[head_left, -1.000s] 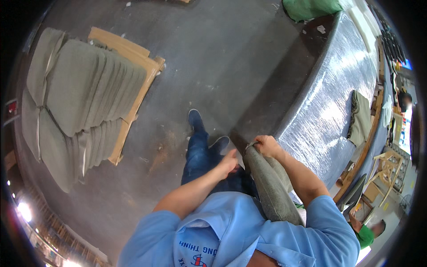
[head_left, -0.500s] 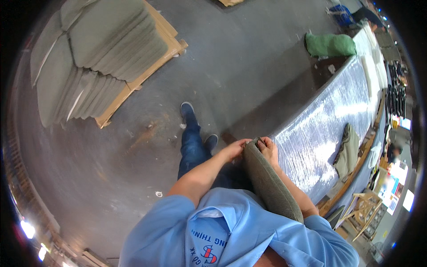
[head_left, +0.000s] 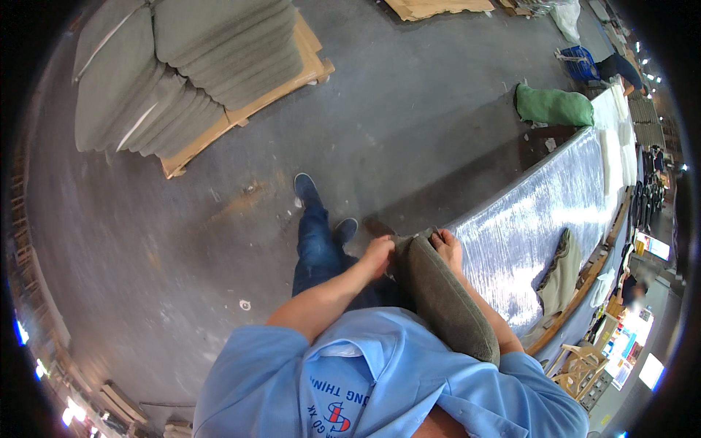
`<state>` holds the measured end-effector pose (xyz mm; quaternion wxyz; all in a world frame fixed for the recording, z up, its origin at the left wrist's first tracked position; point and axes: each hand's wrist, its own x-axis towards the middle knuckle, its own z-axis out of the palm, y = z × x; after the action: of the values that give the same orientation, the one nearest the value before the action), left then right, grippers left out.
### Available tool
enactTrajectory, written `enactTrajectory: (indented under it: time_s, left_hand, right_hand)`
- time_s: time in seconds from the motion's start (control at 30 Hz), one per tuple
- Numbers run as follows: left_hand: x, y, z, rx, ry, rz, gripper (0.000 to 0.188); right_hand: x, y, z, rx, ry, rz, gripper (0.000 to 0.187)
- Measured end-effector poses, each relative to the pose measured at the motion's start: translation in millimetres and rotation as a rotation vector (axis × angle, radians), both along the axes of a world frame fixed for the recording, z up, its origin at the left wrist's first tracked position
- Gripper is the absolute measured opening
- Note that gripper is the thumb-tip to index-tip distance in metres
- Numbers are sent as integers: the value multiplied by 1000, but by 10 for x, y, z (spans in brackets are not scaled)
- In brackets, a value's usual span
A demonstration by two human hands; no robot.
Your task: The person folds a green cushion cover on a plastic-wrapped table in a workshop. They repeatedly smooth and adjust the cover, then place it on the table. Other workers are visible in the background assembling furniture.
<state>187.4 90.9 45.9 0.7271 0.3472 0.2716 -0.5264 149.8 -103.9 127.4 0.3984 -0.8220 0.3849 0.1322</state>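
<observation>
A long grey-green fabric cushion (head_left: 445, 303) leans up against my shirt, its far end pointing away from me. At that far end my left hand (head_left: 378, 255) has its fingers closed on the loose edge of the cushion's cover. Across from it my right hand (head_left: 447, 250) grips the right corner of the same end, fingers curled over the cloth. The cover's edge between both hands stands a little apart from the cushion. What my fingertips pinch is partly hidden.
To my right runs a long table (head_left: 533, 212) covered in shiny clear film. A crumpled grey-green cover (head_left: 561, 277) and a green sack (head_left: 555, 106) are by it. Stacked grey-green cushions (head_left: 226, 51) rest on cardboard (head_left: 244, 113) at far left. A person (head_left: 621, 69) bends at far right.
My left hand has drawn back toward me and left, pulling the cover's edge away from the cushion. My right hand stays at its corner. The view has tilted slightly.
</observation>
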Motion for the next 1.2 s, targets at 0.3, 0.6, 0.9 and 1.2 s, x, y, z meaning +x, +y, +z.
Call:
enactTrajectory:
  time_s: [0.3,0.6,0.9,1.2]
  left_hand:
    - [34,-195,-92,59,-42,52,28]
    - [1,-299,-286,290,-54,-46,25]
    - [81,-516,-292,488,-249,-180,22]
    - [264,-734,-444,492,-57,-85,25]
  right_hand:
    - [139,-175,-361,157,26,46,21]
    - [596,-118,-686,267,293,245,34]
    - [729,-38,-704,-53,396,233,56]
    - [1137,-71,-685,78,646,156,93]
